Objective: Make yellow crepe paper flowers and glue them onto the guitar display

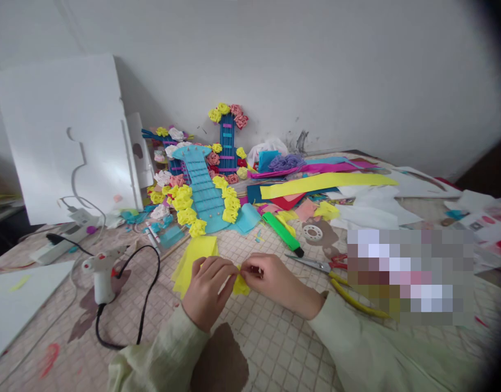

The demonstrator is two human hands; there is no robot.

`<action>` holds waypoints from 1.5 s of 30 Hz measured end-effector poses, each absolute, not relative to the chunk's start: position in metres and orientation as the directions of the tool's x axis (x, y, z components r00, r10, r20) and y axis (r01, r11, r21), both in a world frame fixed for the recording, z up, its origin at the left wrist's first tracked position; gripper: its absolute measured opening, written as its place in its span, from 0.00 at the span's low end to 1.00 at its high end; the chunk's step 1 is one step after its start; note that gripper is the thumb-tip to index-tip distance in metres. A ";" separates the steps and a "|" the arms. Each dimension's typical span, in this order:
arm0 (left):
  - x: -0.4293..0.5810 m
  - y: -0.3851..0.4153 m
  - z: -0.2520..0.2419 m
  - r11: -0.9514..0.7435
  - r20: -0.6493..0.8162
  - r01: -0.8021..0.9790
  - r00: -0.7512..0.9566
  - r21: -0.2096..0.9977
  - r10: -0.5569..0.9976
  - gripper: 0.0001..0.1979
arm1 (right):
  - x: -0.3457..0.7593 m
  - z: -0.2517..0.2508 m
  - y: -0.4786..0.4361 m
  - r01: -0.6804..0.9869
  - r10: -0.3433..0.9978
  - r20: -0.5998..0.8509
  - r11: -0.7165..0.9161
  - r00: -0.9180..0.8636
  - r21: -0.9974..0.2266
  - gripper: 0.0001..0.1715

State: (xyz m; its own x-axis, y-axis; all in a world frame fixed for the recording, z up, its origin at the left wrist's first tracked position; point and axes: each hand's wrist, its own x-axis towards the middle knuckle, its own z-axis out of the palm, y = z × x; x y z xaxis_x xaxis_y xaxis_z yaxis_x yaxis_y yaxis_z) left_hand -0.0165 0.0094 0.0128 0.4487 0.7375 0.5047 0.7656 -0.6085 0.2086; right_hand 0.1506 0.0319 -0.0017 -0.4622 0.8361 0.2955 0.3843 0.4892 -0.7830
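Between my fingertips is a strip of yellow crepe paper (pixel 241 287), part of it bunched up and hanging below my right fingers. My left hand (pixel 209 286) is closed on its left side, and my right hand (pixel 261 272) pinches it from the right. Flat yellow crepe paper sheets (pixel 197 258) lie under and behind my left hand. Just beyond stands a light blue guitar shape (pixel 205 188) edged with yellow paper flowers (pixel 185 204). My fingers hide much of the strip.
A white glue gun (pixel 103 275) with a black cord stands at left. Right of my hands lie a green utility knife (pixel 282 233), scissors (pixel 311 263) and yellow-handled pliers (pixel 352 299). Coloured paper, including a long yellow strip (pixel 328 184), is piled behind. A white board (pixel 62 141) leans against the wall.
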 end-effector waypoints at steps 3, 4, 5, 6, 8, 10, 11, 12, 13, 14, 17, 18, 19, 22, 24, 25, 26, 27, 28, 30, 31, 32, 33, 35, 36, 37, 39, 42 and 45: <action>-0.017 0.011 0.013 -0.609 0.481 0.766 0.463 0.207 0.745 0.06 | 0.151 -0.002 0.032 0.381 0.839 0.289 0.481 -0.461 -0.790 0.04; -0.017 0.010 0.012 -0.608 0.477 0.763 0.460 0.219 0.749 0.06 | 0.151 -0.002 0.031 0.376 0.841 0.284 0.474 -0.461 -0.796 0.04; -0.018 0.010 0.012 -0.603 0.478 0.762 0.450 0.235 0.755 0.06 | 0.152 -0.001 0.031 0.368 0.842 0.277 0.467 -0.463 -0.804 0.04; -0.018 0.008 0.011 -0.592 0.488 0.763 0.426 0.259 0.762 0.08 | 0.152 -0.001 0.031 0.357 0.843 0.269 0.457 -0.467 -0.814 0.04; -0.019 0.005 0.009 -0.540 0.524 0.766 0.319 0.349 0.790 0.12 | 0.152 0.001 0.031 0.332 0.844 0.253 0.437 -0.472 -0.836 0.05; -0.020 0.002 0.005 -0.450 0.525 0.742 0.156 0.496 0.837 0.16 | 0.152 0.002 0.031 0.313 0.849 0.241 0.416 -0.469 -0.854 0.06; -0.020 0.001 0.004 -0.397 0.487 0.708 0.085 0.584 0.869 0.17 | 0.152 0.003 0.031 0.305 0.852 0.237 0.407 -0.467 -0.861 0.06; -0.020 0.000 0.002 -0.343 0.427 0.656 0.035 0.673 0.904 0.17 | 0.152 0.003 0.031 0.297 0.854 0.233 0.399 -0.464 -0.868 0.06; -0.021 0.000 -0.001 -0.289 0.350 0.592 0.012 0.753 0.937 0.17 | 0.152 0.004 0.031 0.289 0.855 0.231 0.392 -0.464 -0.874 0.06; -0.021 0.000 -0.003 -0.236 0.270 0.520 0.010 0.821 0.963 0.16 | 0.152 0.004 0.031 0.281 0.856 0.227 0.386 -0.464 -0.879 0.07; -0.019 0.001 -0.008 -0.117 0.099 0.320 0.070 0.940 0.993 0.13 | 0.152 0.005 0.030 0.269 0.854 0.219 0.376 -0.472 -0.887 0.07; -0.017 0.002 -0.009 -0.093 0.072 0.271 0.086 0.958 0.994 0.12 | 0.152 0.005 0.030 0.268 0.852 0.218 0.377 -0.477 -0.887 0.07; -0.016 0.002 -0.010 -0.078 0.057 0.233 0.095 0.969 0.994 0.12 | 0.152 0.005 0.030 0.269 0.849 0.220 0.381 -0.481 -0.884 0.08; -0.012 0.002 -0.009 -0.060 0.045 0.168 0.093 0.984 0.995 0.10 | 0.151 0.005 0.029 0.279 0.840 0.247 0.415 -0.483 -0.866 0.08; -0.010 0.001 -0.008 -0.056 0.042 0.149 0.093 0.987 0.995 0.10 | 0.151 0.005 0.029 0.283 0.831 0.272 0.443 -0.485 -0.850 0.08; -0.009 0.001 -0.008 -0.054 0.041 0.139 0.091 0.989 0.995 0.10 | 0.151 0.004 0.029 0.284 0.826 0.283 0.456 -0.487 -0.843 0.08; -0.008 0.001 -0.008 -0.049 0.038 0.129 0.089 0.990 0.995 0.10 | 0.150 0.003 0.029 0.284 0.823 0.293 0.466 -0.487 -0.838 0.08; -0.008 0.001 -0.008 -0.045 0.034 0.121 0.088 0.992 0.995 0.10 | 0.150 0.002 0.029 0.286 0.822 0.301 0.473 -0.483 -0.833 0.08; -0.007 0.001 -0.008 -0.041 0.031 0.116 0.089 0.992 0.996 0.10 | 0.149 0.001 0.029 0.289 0.824 0.308 0.477 -0.476 -0.830 0.07; -0.007 0.001 -0.008 -0.035 0.024 0.115 0.096 0.993 0.995 0.11 | 0.148 0.000 0.030 0.295 0.834 0.316 0.474 -0.452 -0.830 0.06; -0.006 0.001 -0.008 -0.037 0.026 0.117 0.099 0.992 0.995 0.11 | 0.148 -0.001 0.030 0.297 0.842 0.314 0.466 -0.439 -0.834 0.05; -0.006 0.001 -0.008 -0.040 0.028 0.117 0.101 0.992 0.995 0.12 | 0.147 -0.001 0.030 0.297 0.849 0.308 0.454 -0.429 -0.840 0.04; -0.006 0.001 -0.009 -0.044 0.032 0.118 0.102 0.992 0.994 0.12 | 0.147 -0.002 0.029 0.295 0.856 0.301 0.442 -0.421 -0.847 0.04; -0.006 0.001 -0.009 -0.054 0.041 0.123 0.106 0.991 0.994 0.12 | 0.146 -0.002 0.028 0.287 0.865 0.288 0.423 -0.412 -0.860 0.03; -0.006 0.001 -0.010 -0.059 0.045 0.128 0.110 0.990 0.993 0.11 | 0.146 -0.001 0.028 0.283 0.867 0.284 0.417 -0.410 -0.864 0.03; -0.007 0.001 -0.011 -0.064 0.049 0.134 0.116 0.989 0.992 0.11 | 0.146 -0.001 0.027 0.280 0.867 0.281 0.413 -0.410 -0.867 0.02; -0.008 0.002 -0.013 -0.077 0.058 0.146 0.128 0.986 0.990 0.11 | 0.146 -0.001 0.026 0.276 0.869 0.271 0.404 -0.415 -0.872 0.02; -0.010 0.005 -0.016 -0.100 0.079 0.159 0.134 0.982 0.988 0.10 | 0.147 -0.001 0.026 0.275 0.870 0.247 0.385 -0.428 -0.881 0.01; -0.011 0.005 -0.017 -0.123 0.105 0.171 0.114 0.977 0.988 0.10 | 0.148 0.001 0.027 0.274 0.859 0.233 0.385 -0.456 -0.882 0.03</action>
